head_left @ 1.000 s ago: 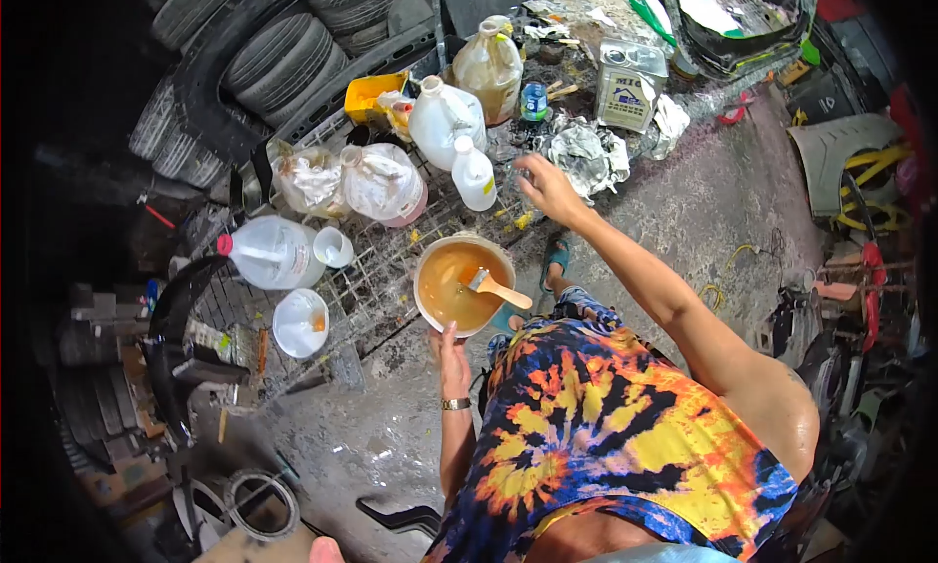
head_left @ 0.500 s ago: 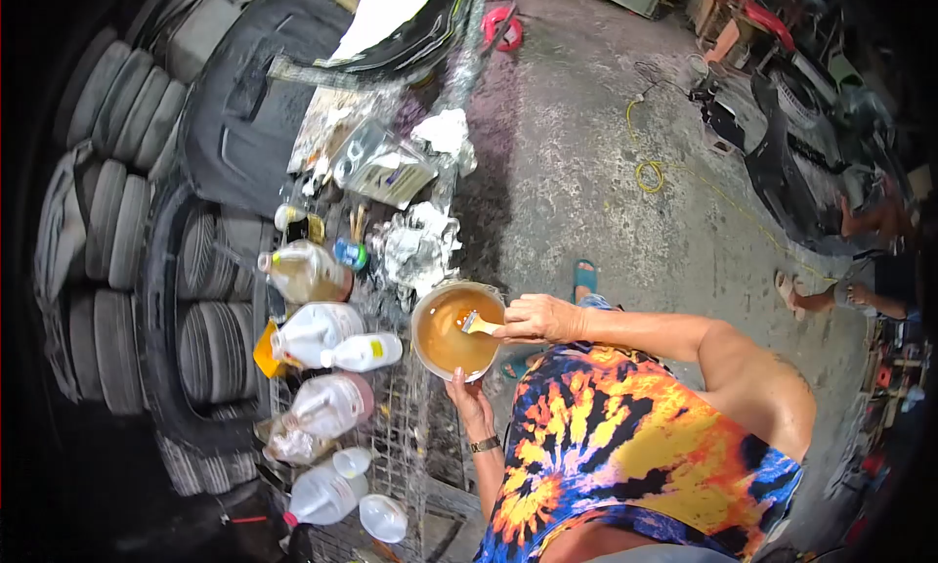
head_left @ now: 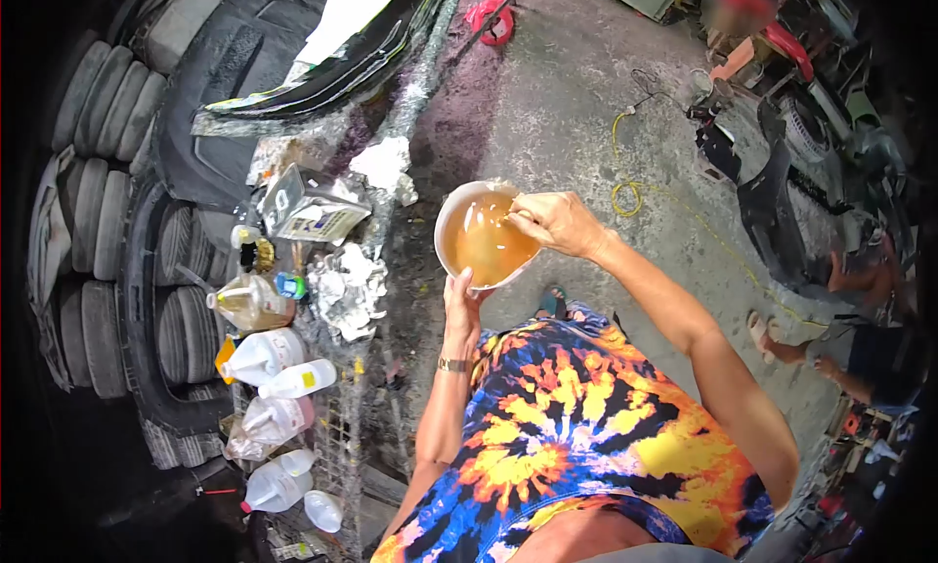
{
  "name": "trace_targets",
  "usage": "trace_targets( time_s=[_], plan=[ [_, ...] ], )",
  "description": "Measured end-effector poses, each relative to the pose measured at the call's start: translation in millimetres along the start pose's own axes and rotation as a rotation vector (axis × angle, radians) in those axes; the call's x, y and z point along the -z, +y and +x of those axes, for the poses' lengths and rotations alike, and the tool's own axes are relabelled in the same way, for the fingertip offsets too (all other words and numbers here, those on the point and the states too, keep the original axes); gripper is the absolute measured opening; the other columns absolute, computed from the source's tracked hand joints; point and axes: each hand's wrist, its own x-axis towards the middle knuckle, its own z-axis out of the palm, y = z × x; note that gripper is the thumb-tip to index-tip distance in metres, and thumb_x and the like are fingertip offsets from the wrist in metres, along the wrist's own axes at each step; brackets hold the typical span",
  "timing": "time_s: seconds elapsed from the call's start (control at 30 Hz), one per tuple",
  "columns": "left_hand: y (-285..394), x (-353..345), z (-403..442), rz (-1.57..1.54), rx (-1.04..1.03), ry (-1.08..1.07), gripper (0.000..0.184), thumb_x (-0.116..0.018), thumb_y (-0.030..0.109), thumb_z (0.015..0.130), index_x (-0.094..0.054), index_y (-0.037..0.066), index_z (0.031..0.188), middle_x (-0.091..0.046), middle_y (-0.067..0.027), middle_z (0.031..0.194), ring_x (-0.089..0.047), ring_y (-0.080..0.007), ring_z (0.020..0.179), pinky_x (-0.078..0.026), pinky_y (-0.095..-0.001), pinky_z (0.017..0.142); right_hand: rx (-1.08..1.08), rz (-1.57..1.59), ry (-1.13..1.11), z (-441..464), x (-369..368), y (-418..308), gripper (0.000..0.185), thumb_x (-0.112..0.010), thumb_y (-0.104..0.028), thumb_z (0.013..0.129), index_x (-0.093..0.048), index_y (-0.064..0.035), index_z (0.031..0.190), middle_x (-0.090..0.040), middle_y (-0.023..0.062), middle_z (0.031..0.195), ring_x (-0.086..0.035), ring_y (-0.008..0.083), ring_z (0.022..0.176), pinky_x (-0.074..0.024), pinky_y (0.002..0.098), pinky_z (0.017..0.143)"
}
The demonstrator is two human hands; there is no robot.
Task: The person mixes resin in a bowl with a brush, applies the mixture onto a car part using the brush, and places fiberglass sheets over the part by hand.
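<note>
A white bucket of amber-brown liquid is held out in front of my body. My left hand grips its lower rim, with the thumb over the edge and a watch at the wrist. My right hand is closed at the bucket's right rim, its fingertips over the liquid. The brush it held is mostly hidden by the fingers and the liquid. Left of the bucket lie crumpled white paper and a metal can.
Plastic jugs and a small white bottle stand on the grid-topped bench at lower left. Tires are stacked at far left. A yellow cord crosses the floor. Another person's leg shows at right.
My right hand first reached beside the paper, then took the brush handle, and now dips lower into the bucket. The bucket has moved up in view, away from the jugs, as the camera turned.
</note>
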Motion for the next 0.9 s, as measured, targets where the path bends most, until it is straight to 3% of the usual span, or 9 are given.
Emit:
trace_targets(
  time_s=[0.07,0.1,0.23,0.3,0.33,0.47,0.63,0.7,0.9],
  plan=[
    [-2,-28,23,0.004,0.002,0.011,0.046,-0.06,0.036,0.087,-0.049,0.01,0.123,-0.059,-0.0037,0.117,-0.057,-0.0156,0.106,-0.049,-0.0365,0.084,-0.183,0.066,-0.056,1,22,18,0.017,-0.059,-0.02,0.088,-0.061,-0.0039,0.084,-0.064,0.0125,0.074,-0.064,0.0289,0.068,-0.0502,0.0372,0.06],
    [8,37,14,-0.003,0.035,-0.065,0.045,-0.061,0.036,0.087,-0.05,0.01,0.121,-0.06,-0.0037,0.116,-0.058,-0.0157,0.104,-0.049,-0.0359,0.084,-0.244,0.097,-0.063,5,-35,-23,0.018,-0.057,-0.02,0.09,-0.061,-0.0032,0.086,-0.064,0.0129,0.072,-0.065,0.0265,0.065,-0.0492,0.0361,0.059],
    [10,-12,67,0.044,0.096,-0.111,0.043,-0.064,0.035,0.085,-0.05,0.01,0.117,-0.061,-0.0038,0.111,-0.06,-0.0151,0.098,-0.049,-0.0348,0.083,-0.408,0.233,0.039,33,2,35,0.023,-0.053,-0.024,0.092,-0.062,-0.0023,0.091,-0.064,0.014,0.073,-0.065,0.0304,0.068,-0.0492,0.0383,0.061],
    [16,-34,92,0.068,0.103,-0.116,0.043,-0.065,0.033,0.085,-0.049,0.009,0.117,-0.061,-0.005,0.11,-0.06,-0.015,0.096,-0.05,-0.034,0.08,-0.387,0.149,0.101,44,19,63,0.023,-0.053,-0.024,0.092,-0.062,-0.0022,0.092,-0.064,0.0148,0.074,-0.065,0.0311,0.07,-0.0493,0.0385,0.062],
    [30,15,71,0.056,0.115,-0.166,0.043,-0.065,0.033,0.085,-0.049,0.009,0.117,-0.061,-0.005,0.11,-0.06,-0.015,0.096,-0.05,-0.034,0.08,-0.367,0.027,0.168,42,-12,14,0.023,-0.053,-0.024,0.092,-0.062,-0.0021,0.092,-0.064,0.0155,0.076,-0.065,0.0318,0.071,-0.0493,0.0388,0.063],
    [48,-25,143,0.044,0.133,-0.211,0.045,-0.065,0.03,0.085,-0.048,0.007,0.119,-0.06,-0.0063,0.111,-0.059,-0.0148,0.097,-0.049,-0.0317,0.078,-0.364,-0.107,0.198,53,25,59,0.019,-0.053,-0.021,0.091,-0.061,-0.0033,0.092,-0.065,0.0155,0.079,-0.065,0.0329,0.075,-0.0494,0.0393,0.065],
    [88,-46,183,0.135,0.163,-0.275,0.048,-0.065,0.03,0.085,-0.046,0.006,0.122,-0.057,-0.0072,0.113,-0.059,-0.0152,0.094,-0.05,-0.0317,0.077,-0.447,0.019,0.246,88,21,48,0.019,-0.056,-0.017,0.091,-0.061,0.0009,0.09,-0.063,0.0144,0.077,-0.063,0.026,0.067,-0.0474,0.035,0.061],
    [108,-68,212,0.12,0.203,-0.332,0.047,-0.066,0.033,0.085,-0.044,0.004,0.114,-0.052,-0.0076,0.113,-0.056,-0.0149,0.095,-0.048,-0.0323,0.078,-0.438,0.026,0.309,121,30,81,0.02,-0.055,-0.018,0.092,-0.061,0.0011,0.09,-0.063,0.015,0.077,-0.063,0.0258,0.067,-0.0473,0.0352,0.061],
    [140,-88,259,0.177,0.251,-0.313,0.048,-0.064,0.037,0.085,-0.045,0.005,0.115,-0.054,-0.0049,0.113,-0.057,-0.0152,0.096,-0.05,-0.0322,0.077,-0.588,-0.082,0.363,161,60,118,0.026,-0.05,-0.024,0.095,-0.06,-0.0001,0.092,-0.061,0.0172,0.075,-0.061,0.0296,0.066,-0.0468,0.0363,0.061]
  ],
)
